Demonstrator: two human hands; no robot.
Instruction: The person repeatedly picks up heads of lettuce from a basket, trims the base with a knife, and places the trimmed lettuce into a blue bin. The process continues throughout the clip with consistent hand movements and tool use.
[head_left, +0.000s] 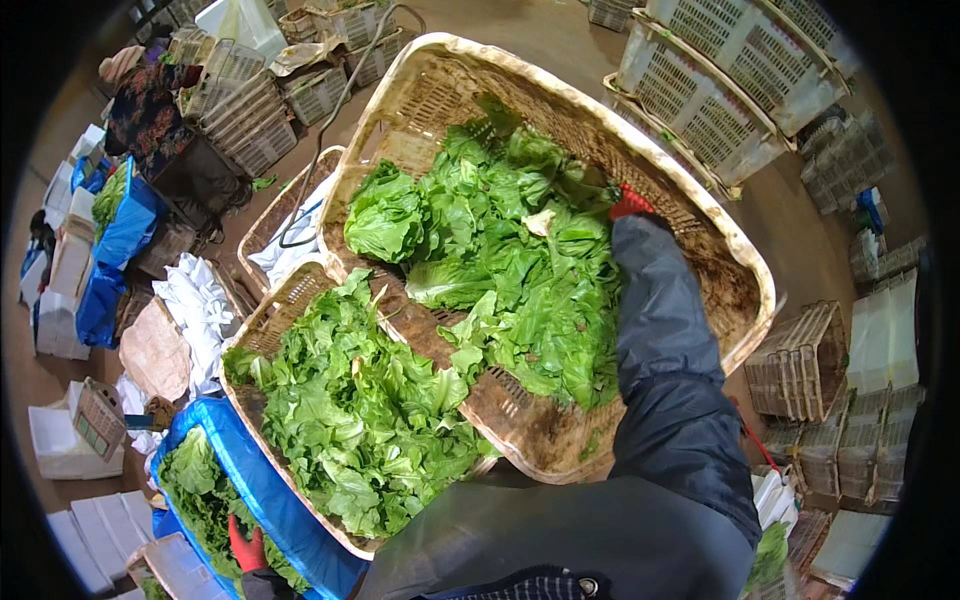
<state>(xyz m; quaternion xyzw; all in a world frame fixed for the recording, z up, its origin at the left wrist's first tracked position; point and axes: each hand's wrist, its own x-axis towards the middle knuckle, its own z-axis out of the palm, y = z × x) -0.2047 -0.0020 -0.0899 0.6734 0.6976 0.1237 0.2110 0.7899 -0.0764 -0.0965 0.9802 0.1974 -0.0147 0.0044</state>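
Observation:
My right hand (630, 201), in a red glove, reaches to the far right side of the leafy green lettuce (517, 225) in a large, dirty white plastic crate (697, 187). Its fingers are partly hidden by leaves, so a hold cannot be made out. My left hand (247, 546), also red-gloved, rests with fingers apart on the greens (202, 480) in a box lined with blue plastic film (255, 465). Between the two stands a second crate (244, 405), heaped with loose lettuce leaves (367, 420). A whole lettuce head (385, 214) lies at the large crate's left.
Stacked plastic crates (712, 90) stand at the upper right, with more crates (799, 360) at the right. A person in patterned clothing (150, 112) bends at the upper left near blue-lined boxes (124, 217). White foam boxes (101, 540) lie at the lower left. A metal hook rod (322, 135) crosses beside the large crate.

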